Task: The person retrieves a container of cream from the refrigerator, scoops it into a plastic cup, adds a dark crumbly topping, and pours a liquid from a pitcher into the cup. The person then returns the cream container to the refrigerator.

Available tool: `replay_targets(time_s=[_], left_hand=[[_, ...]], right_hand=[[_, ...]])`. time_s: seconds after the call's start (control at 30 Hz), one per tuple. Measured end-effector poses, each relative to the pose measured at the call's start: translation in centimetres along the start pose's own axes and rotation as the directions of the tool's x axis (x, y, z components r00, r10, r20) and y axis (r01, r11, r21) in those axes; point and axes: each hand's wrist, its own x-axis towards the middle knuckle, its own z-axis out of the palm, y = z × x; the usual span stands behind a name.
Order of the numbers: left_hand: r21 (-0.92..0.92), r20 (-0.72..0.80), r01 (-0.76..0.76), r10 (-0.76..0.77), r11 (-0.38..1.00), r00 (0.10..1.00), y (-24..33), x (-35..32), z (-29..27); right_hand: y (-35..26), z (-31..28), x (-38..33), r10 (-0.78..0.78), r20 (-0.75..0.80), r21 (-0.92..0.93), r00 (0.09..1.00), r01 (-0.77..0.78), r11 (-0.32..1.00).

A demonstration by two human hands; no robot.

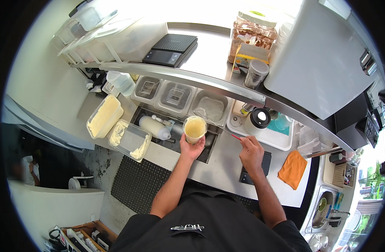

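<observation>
My left hand (192, 147) is wrapped round a clear cup (195, 129), held upright above the sunken part of the counter. Pale yellow, creamy stuff shows inside the cup. To the right, the closed fingers of my right hand (252, 152) grip a thin tool (235, 136) with a red part near the fingers. Its slim far end points toward the cup, and I cannot make out its kind. Left of the cup lies a squeeze bottle (152, 127) of pale liquid. Beyond it, a clear tub (131, 139) is smeared with pale yellow cream, beside a fuller tub (105, 115).
Several clear containers (174, 97) line the counter's back under a metal shelf (209, 86). A white tray (280, 142) holds a black-lidded container (257, 119). A black scale (264, 166) is partly behind my right hand, with an orange cloth (292, 169) farther right.
</observation>
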Motion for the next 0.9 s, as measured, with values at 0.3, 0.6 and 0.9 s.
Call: replay_targets(time_s=[0.3, 0.6, 0.9], left_hand=[[0.04, 0.313, 0.002, -0.014, 0.999, 0.95, 1.7, -5.5, -2.7], [-0.172, 0.249, -0.041, 0.084, 0.984, 0.965, 8.1, -15.9, -10.6], [-0.299, 0.23, 0.086, -0.016, 0.95, 0.973, 20.6, -23.0, -9.7]], right_hand=[[1.2, 5.4, 8.1, 0.062, 0.335, -0.473, 0.94, 0.111, 0.874], [-0.6, 10.3, 8.4, -0.028, 0.331, -0.505, 0.943, 0.202, 0.839], [-11.9, 27.9, 17.5, -0.283, 0.278, -0.397, 0.918, 0.378, 0.837]])
